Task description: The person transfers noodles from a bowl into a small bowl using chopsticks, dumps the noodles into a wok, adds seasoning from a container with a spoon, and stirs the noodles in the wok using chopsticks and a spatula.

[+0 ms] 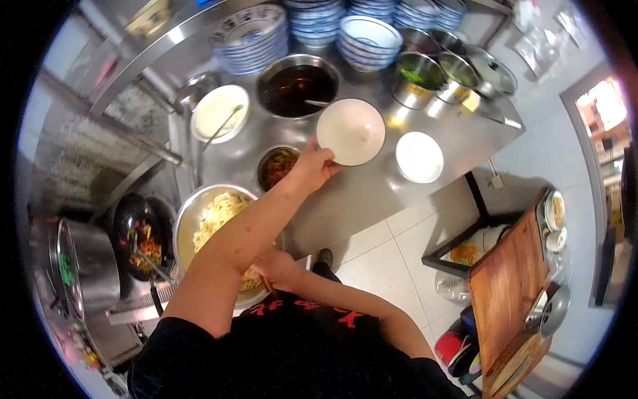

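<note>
White bowl [352, 130] over steel bench [362, 203], mouth up | left grip [318, 166] pinching its near-left rim | noodles [219, 214] in metal basin [183, 229], nearer the wearer and left of bowl | right grip [276, 269] closest to them, partly hidden; can't tell if clenched

A steel counter [345, 206] bears white bowl [419, 157]; dark-liquid basin [292, 90].

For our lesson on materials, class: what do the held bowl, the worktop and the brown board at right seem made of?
Held bowl: probably glazed ceramic, though melamine is possible; smooth, pale and slightly glossy.
Worktop: metal, likely stainless steel; silvery grey with blurred reflections.
Brown board: apparently wood, perhaps varnished; reddish-brown with lengthwise grain streaks.
</note>
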